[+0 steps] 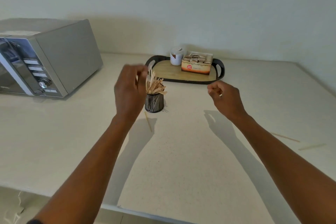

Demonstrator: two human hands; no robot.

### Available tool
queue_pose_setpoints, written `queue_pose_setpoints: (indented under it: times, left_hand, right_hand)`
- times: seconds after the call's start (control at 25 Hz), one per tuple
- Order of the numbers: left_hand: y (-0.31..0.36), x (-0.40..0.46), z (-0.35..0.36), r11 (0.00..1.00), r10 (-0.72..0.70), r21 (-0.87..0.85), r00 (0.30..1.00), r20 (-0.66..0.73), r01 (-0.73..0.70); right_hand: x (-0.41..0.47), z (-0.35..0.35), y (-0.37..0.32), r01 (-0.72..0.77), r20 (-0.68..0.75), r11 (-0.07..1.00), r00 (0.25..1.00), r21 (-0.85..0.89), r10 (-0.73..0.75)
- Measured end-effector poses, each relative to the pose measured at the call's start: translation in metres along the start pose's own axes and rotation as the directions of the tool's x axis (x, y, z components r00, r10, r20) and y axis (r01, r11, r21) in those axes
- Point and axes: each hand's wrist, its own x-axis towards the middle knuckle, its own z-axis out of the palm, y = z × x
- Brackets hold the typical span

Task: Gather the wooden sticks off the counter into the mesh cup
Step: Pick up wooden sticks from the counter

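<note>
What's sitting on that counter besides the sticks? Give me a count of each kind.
Microwave: 1
Mesh cup: 1
Tray: 1
White tub on the tray: 1
Sachet box on the tray: 1
Total: 5
</note>
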Motion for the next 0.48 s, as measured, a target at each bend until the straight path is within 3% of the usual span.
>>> queue_pose_setpoints:
  times: [0.08, 0.16, 0.28, 0.48]
  left_hand:
    - [-0.018, -0.057, -0.007, 0.993, -0.033, 0.121, 0.964, 0.264, 0.001]
    - [-0.038, -0.091, -0.003, 0.948, -0.233, 0.307, 0.846, 0.48, 0.088]
    - [-0.041, -0.097, 0.01, 0.829, -0.482, 0.53, 0.709, 0.515, 0.18]
    - [-0.025, -0.084, 0.033, 0.679, -0.64, 0.709, 0.625, 0.447, 0.188]
  right_hand:
    - [-0.017, 0.008, 0.013, -0.041, 0.064, 0.999, 0.997, -0.017, 0.042]
    - [-0.031, 0.021, 0.019, -0.049, 0.118, 0.998, 0.992, -0.026, 0.051]
    - [-0.043, 0.031, 0.025, -0.049, 0.164, 0.998, 0.985, -0.028, 0.053]
    - [-0.059, 0.019, 0.045, -0.101, 0.17, 0.992, 0.979, -0.08, 0.114]
